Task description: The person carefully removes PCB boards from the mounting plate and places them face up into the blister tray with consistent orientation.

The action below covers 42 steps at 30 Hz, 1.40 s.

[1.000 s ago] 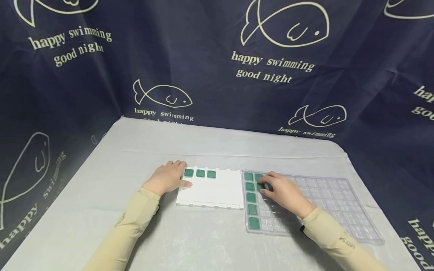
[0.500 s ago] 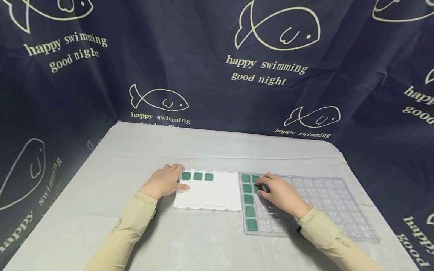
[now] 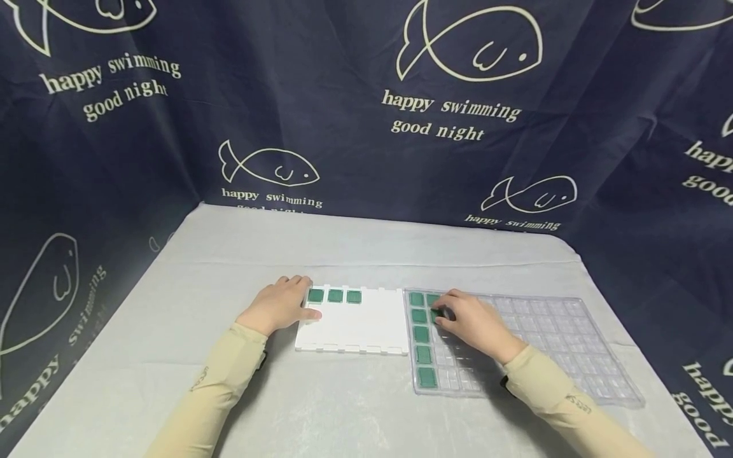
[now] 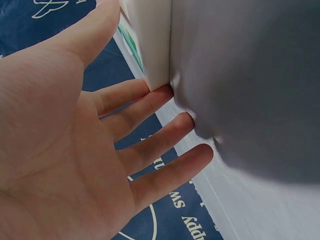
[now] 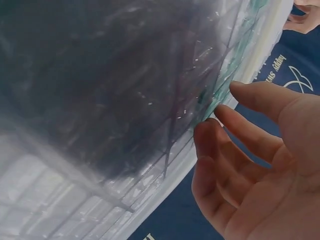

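Fingertips of the right hand [image 3: 475, 322] are curling down onto a green chip [image 3: 437, 313] in the second column of the clear tray [image 3: 572, 356], the grip seeming to be pinching it, though the fingers are hiding the contact. That chip is lying directly under the fingertips, at the tray's far left corner, beside the filled column of green chips [image 3: 422, 336]. The right forearm is reaching in from the near right across the tray. Leftward, the left hand [image 3: 280, 305] is lying flat with fingers straight, pressing the far left corner of the white board [image 3: 355, 327], where three green chips [image 3: 335, 296] are sitting in a row on the bench [image 3: 172, 305].
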Tool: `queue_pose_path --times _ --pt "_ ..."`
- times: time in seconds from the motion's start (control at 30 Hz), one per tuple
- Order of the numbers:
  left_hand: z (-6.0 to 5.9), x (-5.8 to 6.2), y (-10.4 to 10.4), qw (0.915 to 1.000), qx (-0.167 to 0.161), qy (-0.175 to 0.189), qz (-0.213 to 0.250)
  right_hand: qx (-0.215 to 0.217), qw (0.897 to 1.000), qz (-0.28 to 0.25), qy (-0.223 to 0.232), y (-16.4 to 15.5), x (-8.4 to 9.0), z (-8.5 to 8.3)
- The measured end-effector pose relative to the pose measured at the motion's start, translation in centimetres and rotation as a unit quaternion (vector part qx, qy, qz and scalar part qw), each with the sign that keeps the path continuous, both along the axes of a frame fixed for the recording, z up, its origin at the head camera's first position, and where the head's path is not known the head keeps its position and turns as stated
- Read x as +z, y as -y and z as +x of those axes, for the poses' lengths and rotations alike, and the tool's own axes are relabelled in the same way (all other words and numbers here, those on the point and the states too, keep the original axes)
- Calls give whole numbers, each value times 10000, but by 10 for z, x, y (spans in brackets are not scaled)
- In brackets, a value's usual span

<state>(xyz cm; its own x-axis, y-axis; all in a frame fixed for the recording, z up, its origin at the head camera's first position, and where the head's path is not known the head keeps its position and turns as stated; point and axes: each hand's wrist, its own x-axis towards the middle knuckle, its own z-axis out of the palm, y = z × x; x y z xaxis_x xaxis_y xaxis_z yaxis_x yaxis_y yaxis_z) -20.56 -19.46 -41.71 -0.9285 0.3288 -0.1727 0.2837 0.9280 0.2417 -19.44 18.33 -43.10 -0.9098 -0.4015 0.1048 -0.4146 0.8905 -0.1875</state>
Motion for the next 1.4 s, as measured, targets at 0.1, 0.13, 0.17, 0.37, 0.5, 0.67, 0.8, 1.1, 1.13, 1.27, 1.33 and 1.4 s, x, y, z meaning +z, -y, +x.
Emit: queue_pose_path --times 0.1,0.13,0.17,0.37,0.5,0.67,0.8,1.1,1.13,1.27,1.33,1.4 --pt "0 1 -1 10000 -10 -11 29 4 10000 53 -25 1 1 -1" --pt "0 1 -1 10000 -17 -13 28 8 10000 64 -26 1 2 -2" --pt "0 1 -1 10000 -16 -10 28 3 10000 78 -28 1 2 -2" --pt "-2 1 0 10000 -31 -48 -25 8 9998 180 -18 4 5 -5" --pt "-2 -1 0 10000 -27 -48 -44 37 9997 253 -34 7 8 -6" --pt "-3 -2 1 10000 -33 -50 -33 60 9997 222 34 16 11 -8" --pt "-3 -3 1 10000 -22 -59 -32 60 9998 188 81 26 15 -11" --pt "-2 -2 1 10000 -6 -67 -37 169 9998 88 -22 54 22 -15" --pt "-2 -2 1 10000 -5 -61 -34 215 9997 76 -60 57 22 -16" --pt "-1 -1 0 10000 -7 -34 -12 381 9991 43 -170 71 22 -18" --pt "0 -1 0 10000 -9 -21 -4 456 9988 27 -171 78 23 -20" --pt "0 0 -1 10000 -3 -18 -6 535 9984 38 -181 86 24 -21"
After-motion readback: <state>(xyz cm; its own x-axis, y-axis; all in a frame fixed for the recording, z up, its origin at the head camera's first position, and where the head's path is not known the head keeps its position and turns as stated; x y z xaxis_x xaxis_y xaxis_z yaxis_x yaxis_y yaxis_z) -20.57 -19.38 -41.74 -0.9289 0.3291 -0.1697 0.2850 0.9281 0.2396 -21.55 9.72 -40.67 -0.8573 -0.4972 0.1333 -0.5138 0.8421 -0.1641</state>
